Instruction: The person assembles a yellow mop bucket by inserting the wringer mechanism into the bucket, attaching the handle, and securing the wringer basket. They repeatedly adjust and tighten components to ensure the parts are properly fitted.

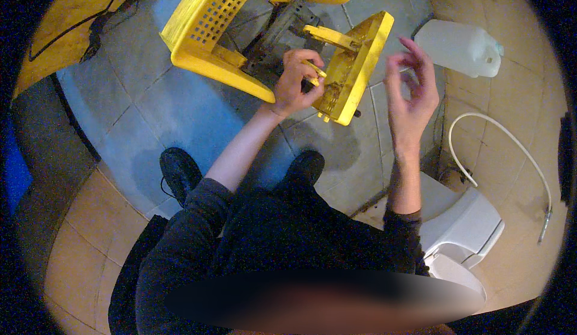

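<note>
A yellow plastic mop wringer (180, 40) with a perforated wall is in front of me at the top, tilted over the tiled floor. Dark grey metal linkage (288, 25) runs through its middle. On its right is a yellow plate (369, 64) with raised edges and arms. My left hand (297, 85) is closed round a small yellow arm (314, 70) beside this plate; the fingers hide part of it. To the right of the plate my right hand (413, 88) is raised, fingers bent and apart, with nothing visible in it.
A translucent white jug (460, 46) lies at the right near the tiled wall. A white hose (511, 130) with a metal end hangs below it. A white toilet (463, 227) stands at my lower right. A yellow object (72, 22) with a black cord is at upper left.
</note>
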